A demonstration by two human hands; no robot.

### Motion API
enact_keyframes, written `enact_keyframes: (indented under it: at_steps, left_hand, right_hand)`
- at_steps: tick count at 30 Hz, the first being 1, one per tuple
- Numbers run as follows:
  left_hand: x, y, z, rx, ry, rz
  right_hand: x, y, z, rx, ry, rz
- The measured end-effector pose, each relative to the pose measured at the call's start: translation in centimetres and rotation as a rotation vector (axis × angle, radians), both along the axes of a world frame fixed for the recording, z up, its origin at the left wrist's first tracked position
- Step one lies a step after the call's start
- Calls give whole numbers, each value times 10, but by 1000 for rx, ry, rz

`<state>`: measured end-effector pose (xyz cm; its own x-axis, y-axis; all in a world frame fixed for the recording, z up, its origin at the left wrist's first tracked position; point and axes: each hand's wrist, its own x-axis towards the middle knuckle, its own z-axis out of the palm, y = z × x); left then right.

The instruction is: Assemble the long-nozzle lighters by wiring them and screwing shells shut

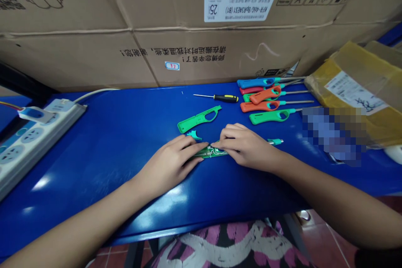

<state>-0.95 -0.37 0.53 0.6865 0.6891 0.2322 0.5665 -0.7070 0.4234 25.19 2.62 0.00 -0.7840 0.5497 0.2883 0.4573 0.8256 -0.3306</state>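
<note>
My left hand [171,162] is closed on the near end of an opened green gas lighter [206,153], thumb below and fingers above. White wire and small inner parts show in its open shell. My right hand [248,145] has its fingers pinched together at the lighter's right part; the palm hides much of it. Past that hand the lighter's metal tube ends in a teal tip [276,142]. A loose teal trigger [194,135] lies just beyond my left fingers. Farther back rests the other green shell half [198,120], hollow side up.
A black and yellow screwdriver [226,98] lies behind the shell half. Several whole lighters [270,116] are piled at the back right, beside a taped yellow carton [354,92]. A power strip [34,134] stands left on the blue table [109,134]; a large cardboard box [176,8] walls the back.
</note>
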Motion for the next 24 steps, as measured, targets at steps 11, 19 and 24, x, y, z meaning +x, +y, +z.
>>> enact_keyframes:
  at_steps: [11, 19, 24]
  left_hand:
    - [0, 0, 0, 16, 64, -75]
    - [0, 2, -3, 16, 23, -67]
    - [0, 1, -3, 11, 9, -58]
  right_hand:
    - [0, 0, 4, 23, -31, 41]
    - [2, 1, 4, 11, -15, 39]
    - [2, 0, 5, 14, -38, 35]
